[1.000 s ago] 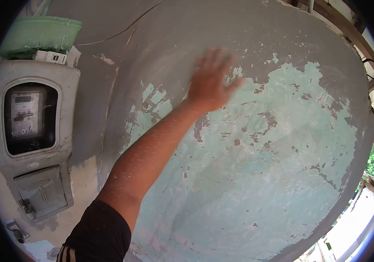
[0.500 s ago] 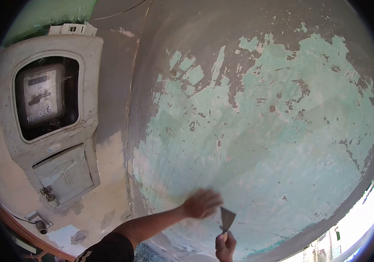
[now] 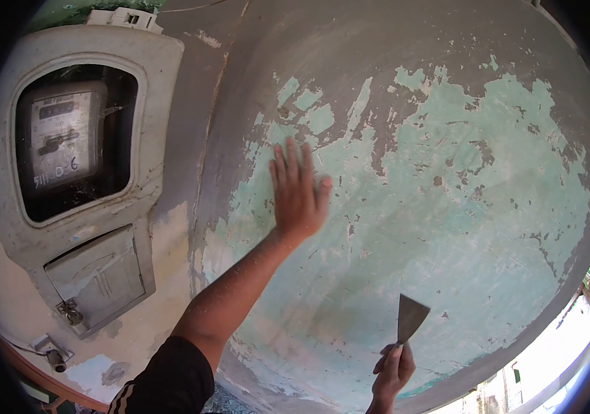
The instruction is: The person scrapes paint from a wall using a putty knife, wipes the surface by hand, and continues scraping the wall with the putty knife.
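My left hand (image 3: 298,196) lies flat against the wall (image 3: 446,241), its fingers pointing up and slightly apart, with nothing held in it. Under and around it the wall shows patchy pale green paint, with grey bare areas along the top and edges. Lower right, my right hand (image 3: 395,369) is closed around the handle of a putty knife (image 3: 413,319). The knife's wide metal blade points upward in front of the wall. The handle is mostly hidden by my fingers.
On the left an electricity meter box (image 3: 160,138) sticks out from the wall, with a small padlocked door (image 3: 98,279) below its window. A pipe fitting (image 3: 55,359) juts out at lower left. A vertical crack (image 3: 206,131) runs beside the box.
My left hand has swept upward along the wall from low down and now rests with spread fingers. My right hand, with the putty knife, has moved right and slightly up.
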Motion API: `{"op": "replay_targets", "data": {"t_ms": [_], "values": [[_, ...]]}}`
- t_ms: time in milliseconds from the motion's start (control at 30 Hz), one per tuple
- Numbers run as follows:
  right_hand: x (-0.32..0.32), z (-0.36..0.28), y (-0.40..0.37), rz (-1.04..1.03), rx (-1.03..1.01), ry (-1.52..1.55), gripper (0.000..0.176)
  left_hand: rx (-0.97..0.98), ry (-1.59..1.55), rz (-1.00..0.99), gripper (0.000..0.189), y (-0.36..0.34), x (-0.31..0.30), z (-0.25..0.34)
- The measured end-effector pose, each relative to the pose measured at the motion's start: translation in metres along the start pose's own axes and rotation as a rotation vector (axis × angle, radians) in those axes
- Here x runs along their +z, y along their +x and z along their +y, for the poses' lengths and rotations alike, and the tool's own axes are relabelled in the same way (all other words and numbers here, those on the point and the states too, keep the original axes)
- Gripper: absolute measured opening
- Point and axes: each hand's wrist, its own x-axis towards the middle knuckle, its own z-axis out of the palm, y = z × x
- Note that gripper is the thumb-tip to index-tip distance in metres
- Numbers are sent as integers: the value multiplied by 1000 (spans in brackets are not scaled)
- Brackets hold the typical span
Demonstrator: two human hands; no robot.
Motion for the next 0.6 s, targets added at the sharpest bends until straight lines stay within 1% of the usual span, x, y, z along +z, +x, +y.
{"op": "replay_targets", "data": {"t_ms": [67,133,200,300,400,500,533,600], "values": [[18,-37,25,36,0,-55,52,207,-75,-154,79,-18,-5,27],[31,-62,52,7,-31,-79,53,403,-126,-304,79,-40,-9,47],[45,-81,80,18,-58,-84,49,586,-154,-445,80,-53,-11,59],[45,-102,121,-54,81,-54,42,479,-301,-411,82,-51,-8,60],[57,-114,150,-1,-181,-141,32,481,-298,-237,81,-33,-8,67],[66,-133,178,1,-592,-492,26,738,-307,-195,77,-10,-1,80],[67,-138,187,15,-715,-628,22,725,-340,-184,73,-2,-1,88],[67,-157,197,5,-845,-813,23,698,-407,-158,65,11,0,104]]}}
